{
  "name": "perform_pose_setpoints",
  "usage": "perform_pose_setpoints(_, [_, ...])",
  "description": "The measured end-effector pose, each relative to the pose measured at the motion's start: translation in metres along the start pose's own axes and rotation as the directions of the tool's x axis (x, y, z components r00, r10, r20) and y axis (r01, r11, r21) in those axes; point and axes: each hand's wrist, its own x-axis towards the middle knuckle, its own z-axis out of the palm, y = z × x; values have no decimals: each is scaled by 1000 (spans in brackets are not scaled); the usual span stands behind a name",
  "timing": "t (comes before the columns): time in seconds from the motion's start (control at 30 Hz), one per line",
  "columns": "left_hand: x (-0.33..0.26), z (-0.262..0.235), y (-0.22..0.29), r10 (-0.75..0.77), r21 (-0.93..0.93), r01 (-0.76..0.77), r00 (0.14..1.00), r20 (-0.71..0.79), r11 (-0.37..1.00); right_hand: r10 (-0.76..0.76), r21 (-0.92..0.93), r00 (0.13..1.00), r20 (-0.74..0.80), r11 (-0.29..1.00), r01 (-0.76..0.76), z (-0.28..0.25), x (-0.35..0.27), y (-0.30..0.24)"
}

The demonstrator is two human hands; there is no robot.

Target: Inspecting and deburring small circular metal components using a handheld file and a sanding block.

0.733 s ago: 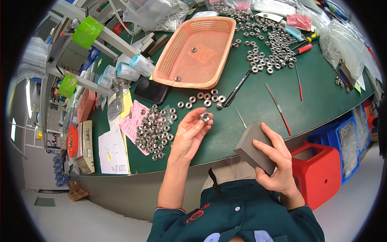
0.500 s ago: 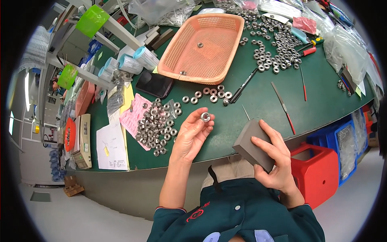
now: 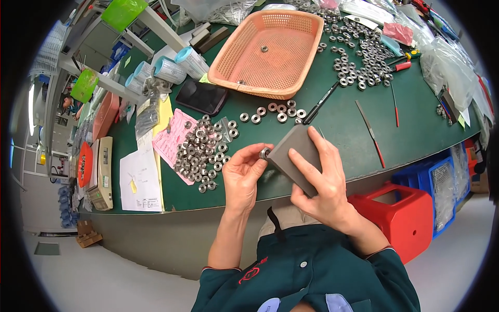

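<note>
My left hand [image 3: 243, 176] pinches a small metal ring [image 3: 264, 153] between thumb and fingertips, over the near edge of the green table [image 3: 343, 130]. My right hand [image 3: 321, 182] grips a grey rectangular block [image 3: 292, 156], tilted, with its corner pressed against the ring. A pile of several metal rings [image 3: 204, 151] lies just left of my left hand, partly on a pink sheet [image 3: 174, 138]. A short row of rings [image 3: 270, 112] sits just beyond the block.
An orange plastic basket [image 3: 270, 49] holds a few rings at the back. More rings [image 3: 358, 57] are scattered at the back right. A black phone [image 3: 201, 96], a black pen [image 3: 317, 106], red-handled files [image 3: 370, 130], paper rolls [image 3: 171, 67] and a red stool [image 3: 405, 213] surround me.
My right hand has brought the grey block up and left until it touches the ring in my left hand. My left hand stayed almost still.
</note>
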Motion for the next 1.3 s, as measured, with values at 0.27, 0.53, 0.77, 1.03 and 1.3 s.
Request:
perform_pose_setpoints(0.27, [-7, -7, 5, -113, -75, 111, 994, -15, 991, -9, 68, 999, 33, 998, 7, -5, 10, -1])
perform_pose_setpoints(0.53, [-5, -2, 4, 38, 20, -37, 999, -28, 999, -48, 77, 998, 41, 996, 44, -9, 15, -5])
perform_pose_setpoints(0.77, [-7, 5, 6, 147, 114, -143, 989, -25, 983, -71, 39, 997, -13, 997, 71, 0, 11, 2])
perform_pose_setpoints(1.03, [-5, 5, 4, 190, 189, -182, 981, -27, 965, -62, -43, 997, -47, 997, 60, -6, 12, 5])
perform_pose_setpoints(1.3, [-9, 12, 4, 240, 267, -231, 971, -2, 936, -81, -2, 994, -78, 997, 81, -15, 11, 3])
